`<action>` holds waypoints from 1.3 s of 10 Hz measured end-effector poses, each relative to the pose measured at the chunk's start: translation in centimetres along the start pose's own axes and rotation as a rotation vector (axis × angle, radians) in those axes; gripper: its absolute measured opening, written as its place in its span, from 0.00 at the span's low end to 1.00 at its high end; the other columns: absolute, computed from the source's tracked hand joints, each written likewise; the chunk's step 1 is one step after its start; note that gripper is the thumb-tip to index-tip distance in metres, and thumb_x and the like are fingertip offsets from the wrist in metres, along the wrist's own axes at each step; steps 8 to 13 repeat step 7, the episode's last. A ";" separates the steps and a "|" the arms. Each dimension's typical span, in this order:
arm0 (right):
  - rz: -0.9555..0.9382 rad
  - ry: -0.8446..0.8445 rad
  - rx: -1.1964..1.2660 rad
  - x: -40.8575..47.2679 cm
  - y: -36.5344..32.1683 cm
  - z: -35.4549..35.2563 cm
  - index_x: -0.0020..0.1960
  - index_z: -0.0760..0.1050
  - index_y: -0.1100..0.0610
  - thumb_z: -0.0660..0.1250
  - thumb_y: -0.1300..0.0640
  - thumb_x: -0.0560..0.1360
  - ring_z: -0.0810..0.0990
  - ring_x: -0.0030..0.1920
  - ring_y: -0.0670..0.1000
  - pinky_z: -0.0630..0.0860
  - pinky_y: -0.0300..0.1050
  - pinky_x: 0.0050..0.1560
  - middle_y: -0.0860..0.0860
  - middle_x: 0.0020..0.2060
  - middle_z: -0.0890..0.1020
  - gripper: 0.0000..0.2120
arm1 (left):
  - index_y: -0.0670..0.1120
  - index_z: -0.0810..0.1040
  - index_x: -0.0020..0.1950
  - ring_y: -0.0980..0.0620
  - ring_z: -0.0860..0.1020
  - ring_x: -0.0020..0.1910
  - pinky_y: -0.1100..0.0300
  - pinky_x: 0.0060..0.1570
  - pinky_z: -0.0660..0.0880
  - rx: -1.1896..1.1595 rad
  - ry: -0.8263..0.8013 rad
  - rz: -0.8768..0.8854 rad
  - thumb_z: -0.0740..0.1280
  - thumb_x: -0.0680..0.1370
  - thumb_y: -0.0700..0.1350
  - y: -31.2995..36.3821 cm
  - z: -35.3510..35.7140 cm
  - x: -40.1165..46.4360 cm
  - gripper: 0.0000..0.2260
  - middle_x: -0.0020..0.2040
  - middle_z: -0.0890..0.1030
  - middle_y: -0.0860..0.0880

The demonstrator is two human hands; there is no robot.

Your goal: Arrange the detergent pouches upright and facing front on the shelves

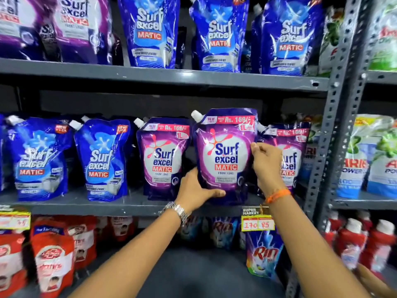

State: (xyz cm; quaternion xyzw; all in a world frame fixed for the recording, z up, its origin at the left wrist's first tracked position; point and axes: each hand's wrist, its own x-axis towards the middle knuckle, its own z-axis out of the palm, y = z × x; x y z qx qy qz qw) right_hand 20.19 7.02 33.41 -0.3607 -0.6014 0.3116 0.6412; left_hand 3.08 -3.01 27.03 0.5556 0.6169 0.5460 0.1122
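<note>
Purple pouch (225, 155), frame centre, upright on grey shelf (107, 204): left hand (194, 191) and right hand (267, 165) grip its sides; purple neighbours (163, 158) flank closely.

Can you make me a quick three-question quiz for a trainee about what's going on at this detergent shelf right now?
1. True or false: the purple pouch being held has its front label facing outward.
2. Which hand grips that pouch near its bottom edge? A) left hand B) right hand C) neither
3. Fill in: the two pouches at the left of the middle shelf are ____ in colour.

Key
1. True; the brand name is readable.
2. A; the right hand is at the pouch's right edge, higher up.
3. Blue.
</note>
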 end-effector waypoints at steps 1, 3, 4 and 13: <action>0.074 -0.010 -0.026 1.4 1.4 0.9 0.33 0.78 0.57 0.64 0.55 0.81 0.69 0.32 0.51 0.68 0.46 0.35 0.52 0.27 0.74 0.18 | 0.48 0.78 0.66 0.50 0.81 0.64 0.52 0.67 0.77 0.015 0.007 -0.073 0.87 0.57 0.50 -1.0 1.5 1.8 0.39 0.63 0.85 0.48; 0.175 -0.029 -0.035 2.1 3.5 1.6 0.48 0.83 0.59 0.64 0.55 0.82 0.77 0.38 0.52 0.76 0.45 0.39 0.52 0.36 0.81 0.11 | 0.44 0.74 0.69 0.45 0.78 0.68 0.47 0.70 0.75 0.075 -0.018 -0.170 0.86 0.58 0.48 -2.9 2.8 3.5 0.42 0.67 0.81 0.44; 0.155 -0.039 -0.039 2.2 3.9 1.6 0.52 0.82 0.61 0.64 0.56 0.82 0.79 0.39 0.52 0.75 0.43 0.38 0.49 0.35 0.81 0.11 | 0.44 0.73 0.70 0.45 0.77 0.69 0.47 0.71 0.74 0.074 -0.054 -0.196 0.86 0.59 0.48 -3.0 2.7 3.9 0.43 0.68 0.80 0.45; -0.021 0.063 0.166 -2.4 0.9 -3.1 0.55 0.82 0.45 0.68 0.46 0.77 0.85 0.54 0.51 0.84 0.46 0.51 0.48 0.52 0.87 0.09 | 0.45 0.63 0.77 0.46 0.74 0.72 0.52 0.71 0.73 0.133 0.044 -0.037 0.81 0.67 0.53 -2.1 0.5 0.3 0.45 0.73 0.75 0.44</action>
